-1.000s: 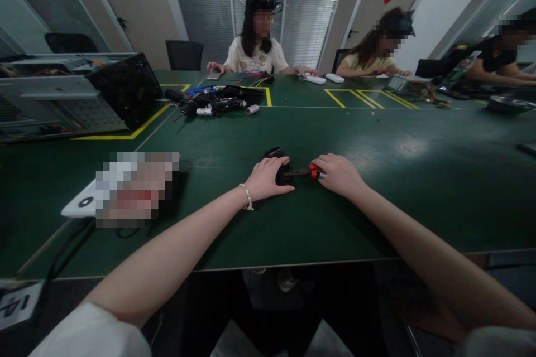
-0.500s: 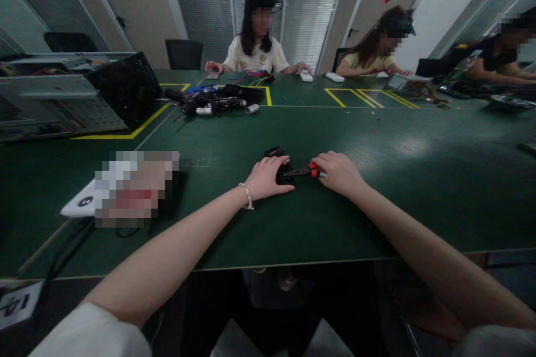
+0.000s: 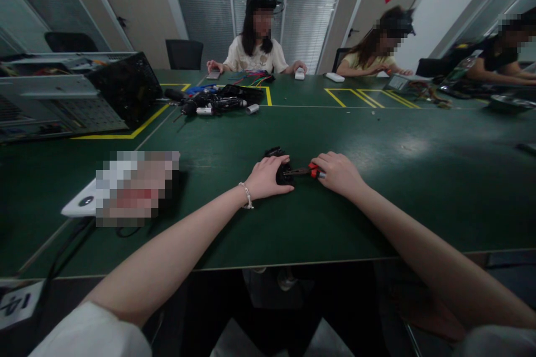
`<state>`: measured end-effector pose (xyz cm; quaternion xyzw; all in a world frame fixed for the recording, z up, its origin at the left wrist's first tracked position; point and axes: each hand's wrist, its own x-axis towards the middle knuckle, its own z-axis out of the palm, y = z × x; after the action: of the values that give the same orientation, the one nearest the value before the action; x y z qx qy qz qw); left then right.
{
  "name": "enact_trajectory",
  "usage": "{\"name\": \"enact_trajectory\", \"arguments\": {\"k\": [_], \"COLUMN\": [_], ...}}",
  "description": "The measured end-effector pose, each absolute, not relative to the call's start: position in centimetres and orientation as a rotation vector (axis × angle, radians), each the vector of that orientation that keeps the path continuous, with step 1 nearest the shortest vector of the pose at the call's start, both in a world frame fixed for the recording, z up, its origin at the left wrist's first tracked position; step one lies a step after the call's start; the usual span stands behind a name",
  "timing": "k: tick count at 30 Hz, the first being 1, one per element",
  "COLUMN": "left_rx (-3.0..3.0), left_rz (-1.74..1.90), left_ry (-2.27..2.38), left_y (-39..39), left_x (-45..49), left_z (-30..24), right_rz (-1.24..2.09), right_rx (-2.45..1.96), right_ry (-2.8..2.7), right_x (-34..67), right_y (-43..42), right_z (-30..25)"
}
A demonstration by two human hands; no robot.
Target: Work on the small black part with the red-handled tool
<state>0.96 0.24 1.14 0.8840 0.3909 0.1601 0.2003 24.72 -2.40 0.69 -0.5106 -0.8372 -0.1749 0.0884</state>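
Observation:
My left hand [image 3: 267, 177] is curled over a small black object [image 3: 280, 167] that rests on the green table [image 3: 377, 201], holding it down. My right hand [image 3: 338, 173] is closed round a tool with a red and black handle [image 3: 313, 170]. The tool's dark tip [image 3: 293, 172] points left and touches the black object. What the black object is cannot be made out; most of it is hidden under my fingers. A bead bracelet [image 3: 248, 196] sits on my left wrist.
A white device and a blurred patch [image 3: 125, 189] lie at the left. An open computer case [image 3: 62, 95] stands at the far left. A pile of black tools and cables [image 3: 213, 101] sits mid-table. Three other people sit at the far side and the right.
My hands have stayed almost still on the black object. The person opposite has slid a white item on the table to the left.

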Motion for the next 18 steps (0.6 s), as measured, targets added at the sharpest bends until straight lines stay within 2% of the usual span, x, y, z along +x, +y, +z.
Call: {"name": "enact_trajectory", "arguments": {"k": [18], "left_rx": [2.473], "left_rz": [0.474], "left_ry": [1.109], "left_y": [0.24], "left_x": [1.07], "left_z": [1.00], "right_rz": [-0.517], "right_rx": [-1.521], "right_ry": [-2.492], "right_x": [24.73], "right_y": [-2.31], "right_z": [0.63]}}
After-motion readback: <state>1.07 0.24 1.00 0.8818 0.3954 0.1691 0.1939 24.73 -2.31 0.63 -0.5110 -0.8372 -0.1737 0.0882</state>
